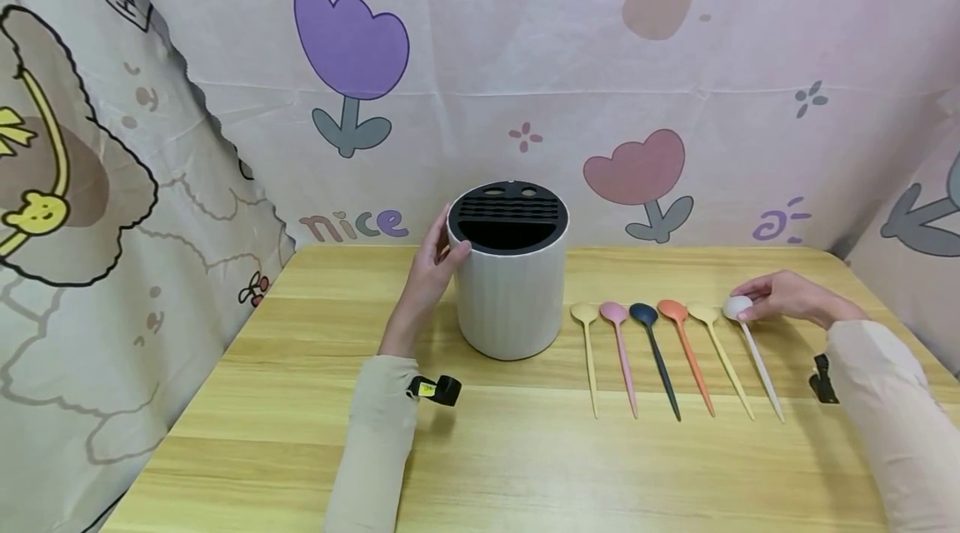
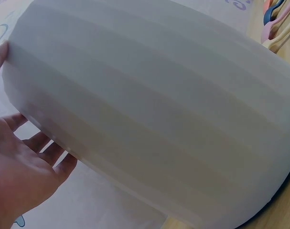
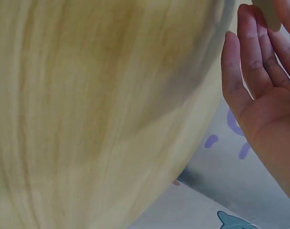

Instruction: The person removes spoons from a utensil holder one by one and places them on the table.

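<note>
A white ribbed utensil holder [image 1: 512, 300] with a black slotted lid [image 1: 510, 235] stands upright on the table. My left hand [image 1: 438, 258] holds its left side near the rim, thumb in front. In the left wrist view the fingers of the left hand [image 2: 25, 162] lie along the holder's wall. At the right, my right hand [image 1: 791, 298] pinches the white spoon [image 1: 761, 366] by its bowl, which shows partly in the right wrist view. To its left lie a pale yellow spoon [image 1: 723, 354], an orange spoon [image 1: 690, 358], a dark blue spoon [image 1: 658, 358] and others.
The row continues left with a pink spoon [image 1: 624, 358] and a cream spoon [image 1: 589, 358], close to the holder. The wooden table [image 1: 540, 466] ends at a patterned cloth [image 1: 480, 58] behind. Another cloth [image 1: 75, 350] hangs at the left.
</note>
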Demonstrator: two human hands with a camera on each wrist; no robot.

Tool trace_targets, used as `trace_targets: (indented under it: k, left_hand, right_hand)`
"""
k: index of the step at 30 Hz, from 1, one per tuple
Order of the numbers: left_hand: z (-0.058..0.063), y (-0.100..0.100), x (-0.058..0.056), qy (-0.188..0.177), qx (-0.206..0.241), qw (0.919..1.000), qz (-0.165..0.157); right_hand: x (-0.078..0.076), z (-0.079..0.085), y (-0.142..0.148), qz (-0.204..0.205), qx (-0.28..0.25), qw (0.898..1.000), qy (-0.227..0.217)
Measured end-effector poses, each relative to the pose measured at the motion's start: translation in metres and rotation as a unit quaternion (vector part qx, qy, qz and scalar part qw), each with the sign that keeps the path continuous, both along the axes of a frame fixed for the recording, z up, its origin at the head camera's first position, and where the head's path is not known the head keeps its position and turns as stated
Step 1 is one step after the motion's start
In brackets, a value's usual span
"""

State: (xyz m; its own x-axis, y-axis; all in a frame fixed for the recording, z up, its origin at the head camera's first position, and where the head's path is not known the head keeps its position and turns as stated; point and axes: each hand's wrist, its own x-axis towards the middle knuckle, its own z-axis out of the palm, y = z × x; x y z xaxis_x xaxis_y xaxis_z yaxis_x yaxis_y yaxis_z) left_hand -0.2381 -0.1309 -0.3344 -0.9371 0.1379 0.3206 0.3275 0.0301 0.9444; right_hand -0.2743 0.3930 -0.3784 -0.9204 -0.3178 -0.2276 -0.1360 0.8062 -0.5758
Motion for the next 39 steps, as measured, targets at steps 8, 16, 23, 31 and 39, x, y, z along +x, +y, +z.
trace_targets:
  k: [8,16,23,31,39]
  left_hand:
    - [0.000,0.001,0.002,0.006,-0.010,0.9999,0.008]
    - [0.001,0.006,-0.001,0.000,-0.014,0.9999,0.004]
    - [0.002,0.007,-0.007,-0.015,-0.003,0.9999,-0.007]
    - [0.002,0.002,-0.010,-0.025,-0.003,0.9997,-0.002]
    - [-0.004,-0.014,-0.009,0.001,-0.031,0.9995,-0.006]
  right_hand:
    - [0.000,-0.005,0.000,0.004,0.011,1.000,0.018]
    - [0.009,-0.006,0.004,-0.019,0.011,1.000,0.019]
    - [0.012,-0.007,0.003,-0.037,-0.015,0.999,0.010]
    - [0.015,-0.005,-0.009,-0.040,-0.008,0.999,0.017]
    - [0.029,0.010,-0.050,-0.053,-0.012,0.996,0.068]
